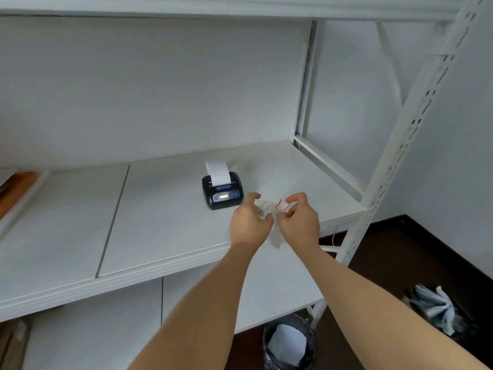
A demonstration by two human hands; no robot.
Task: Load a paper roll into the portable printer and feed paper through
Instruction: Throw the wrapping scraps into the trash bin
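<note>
**Both hands on a clear bag, printer sitting on the shelf**

Far left, on the white shelf [66, 222], the edge of an orange-brown flat thing [18, 188] sits in a white tray; blurred, can't tell what it is. A dark seam splits the shelf board left of centre.

Mid-shelf: small black portable printer [222, 192], blue trim, small display and buttons facing the person. A strip of white paper [218, 173] sticks up out of its top slot, curling slightly back. Printer stands alone, nothing touching it.

Just right of the printer and nearer the front edge, the two hands meet over the shelf. Left hand [249, 225] is partly curled, thumb and fingers closed around a clear plastic bag [273, 233] with something pale and round inside; looks like a paper roll but too blurred to be sure. Right hand [300, 222] pinches the bag's top end, where a red-and-white strip [282, 205] shows, between thumb and fingertips. Bag is held between both hands, lower end hanging towards the shelf; can't tell if it touches.

Right: white perforated shelf upright [408, 134]. Below, on the dark floor, a mesh waste bin [289, 343] with white paper inside, and further right a dark bag of crumpled papers [437, 311].
</note>
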